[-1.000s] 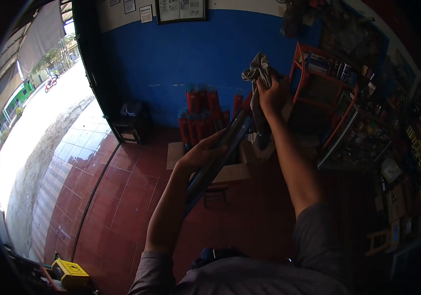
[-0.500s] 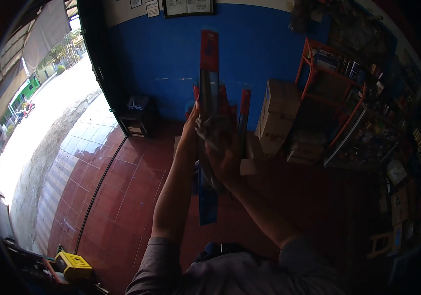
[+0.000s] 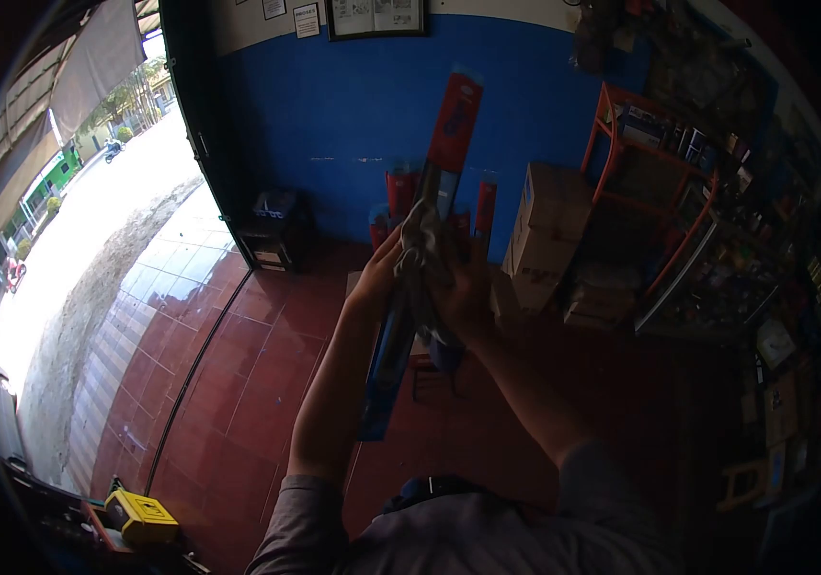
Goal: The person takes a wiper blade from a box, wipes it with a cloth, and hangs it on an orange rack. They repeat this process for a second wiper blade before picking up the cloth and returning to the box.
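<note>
A blue wall (image 3: 276,115) is seen across the back of the room, and a red tiled floor (image 3: 238,374) is spread below it. On the left, the room is opened onto a brightly lit street (image 3: 133,182). On the right, an orange-red rack (image 3: 660,163) is filled with small goods, and cardboard boxes (image 3: 547,220) are stacked just beside it. A dark stand (image 3: 276,230) is set near the wall, close to the doorway side.

In the middle, a long, narrow packet (image 3: 456,120) with a red top and a blue lower end is held up in front of the body, tilted so that its top is leaned to the right. Behind it, several red-topped packets (image 3: 399,192) are grouped, partly hidden. A yellow case (image 3: 145,517) is placed at the lower left.

A grey cloth (image 3: 420,240) is laid over the packet's middle. The packet is gripped along its left edge by the left hand (image 3: 379,273), whose fingers are partly covered. The cloth is held against the packet by the right hand (image 3: 463,287), curled narrow; how firmly it is pressed cannot be told.
</note>
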A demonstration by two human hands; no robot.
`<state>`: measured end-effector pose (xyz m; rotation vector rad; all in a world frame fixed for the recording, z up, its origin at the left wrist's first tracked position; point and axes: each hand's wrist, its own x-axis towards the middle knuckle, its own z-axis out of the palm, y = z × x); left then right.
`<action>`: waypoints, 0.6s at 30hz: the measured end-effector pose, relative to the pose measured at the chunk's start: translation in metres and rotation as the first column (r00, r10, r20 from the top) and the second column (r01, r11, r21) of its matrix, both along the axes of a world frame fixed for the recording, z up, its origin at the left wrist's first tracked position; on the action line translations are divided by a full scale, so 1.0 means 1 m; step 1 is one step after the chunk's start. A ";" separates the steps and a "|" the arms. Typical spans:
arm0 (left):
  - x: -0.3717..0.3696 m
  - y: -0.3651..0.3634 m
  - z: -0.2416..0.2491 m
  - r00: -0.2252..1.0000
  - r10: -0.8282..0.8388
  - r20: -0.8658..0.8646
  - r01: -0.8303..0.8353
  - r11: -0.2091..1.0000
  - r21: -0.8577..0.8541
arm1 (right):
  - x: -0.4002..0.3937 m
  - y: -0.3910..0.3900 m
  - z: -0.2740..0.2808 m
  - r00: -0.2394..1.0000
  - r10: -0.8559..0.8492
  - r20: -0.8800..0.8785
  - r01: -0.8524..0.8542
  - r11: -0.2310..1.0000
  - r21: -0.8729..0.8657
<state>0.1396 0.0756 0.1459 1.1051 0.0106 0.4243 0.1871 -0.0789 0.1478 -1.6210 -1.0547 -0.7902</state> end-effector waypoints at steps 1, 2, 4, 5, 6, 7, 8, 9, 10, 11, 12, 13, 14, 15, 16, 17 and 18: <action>-0.001 -0.002 -0.005 0.995 -0.097 0.018 0.096 0.994 0.054 | 0.016 0.008 0.016 1.000 0.020 0.013 -0.021 0.996 0.085; -0.007 -0.004 0.001 0.981 -0.194 0.022 0.191 0.979 0.076 | 0.030 0.012 0.028 1.000 -0.012 -0.004 0.012 0.995 0.103; -0.008 -0.007 0.006 0.989 -0.150 0.008 0.142 0.954 0.264 | 0.058 0.018 0.051 0.999 -0.042 -0.016 0.044 0.992 0.119; -0.010 -0.008 0.007 0.995 -0.097 -0.001 0.088 0.894 0.440 | 0.073 0.023 0.060 0.986 -0.164 0.002 0.162 0.980 0.116; -0.015 -0.010 0.009 0.995 -0.096 0.001 0.085 0.895 0.438 | 0.085 0.027 0.068 0.959 -0.282 0.020 0.278 0.954 0.115; -0.021 -0.012 0.012 0.997 -0.072 -0.041 0.082 0.881 0.465 | 0.095 0.030 0.077 0.960 -0.279 0.023 0.275 0.954 0.117; -0.024 -0.013 0.014 0.996 -0.045 -0.083 0.080 0.867 0.492 | 0.107 0.032 0.086 0.940 -0.338 -0.039 0.340 0.933 0.120; -0.026 -0.013 0.014 0.996 -0.041 -0.082 0.076 0.867 0.492 | 0.118 0.032 0.093 0.914 -0.393 -0.103 0.404 0.907 0.117; -0.029 -0.011 0.013 0.993 -0.056 -0.107 0.100 0.876 0.471 | 0.133 0.033 0.097 0.915 -0.391 -0.100 0.401 0.909 0.117; -0.030 -0.010 0.013 0.989 -0.071 -0.129 0.122 0.884 0.451 | 0.147 0.034 0.100 0.893 -0.395 -0.215 0.428 0.893 0.139; -0.031 -0.007 0.013 0.990 -0.067 -0.126 0.117 0.884 0.452 | 0.164 0.035 0.100 0.860 -0.390 -0.328 0.457 0.876 0.156; -0.033 -0.004 0.013 0.988 -0.067 -0.141 0.125 0.880 0.458 | 0.183 0.035 0.096 0.863 -0.387 -0.326 0.453 0.878 0.158; -0.034 -0.002 0.012 0.985 -0.067 -0.156 0.133 0.876 0.464 | 0.203 0.035 0.090 0.801 -0.096 -0.591 0.364 0.862 0.353; -0.033 0.000 0.009 0.986 -0.062 -0.154 0.127 0.877 0.464 | 0.213 0.037 0.087 0.640 0.242 -0.729 0.327 0.773 0.544; -0.032 0.002 0.006 0.991 -0.051 -0.126 0.105 0.874 0.474 | 0.191 0.032 0.096 0.641 0.245 -0.727 0.322 0.774 0.545; -0.031 0.002 0.002 0.994 -0.042 -0.102 0.086 0.872 0.482 | 0.165 0.019 0.098 0.439 0.678 -0.590 -0.089 0.686 0.722; -0.032 0.001 0.004 0.994 -0.039 -0.101 0.083 0.873 0.481 | 0.130 0.005 0.107 0.053 0.920 -0.389 -0.406 0.376 0.833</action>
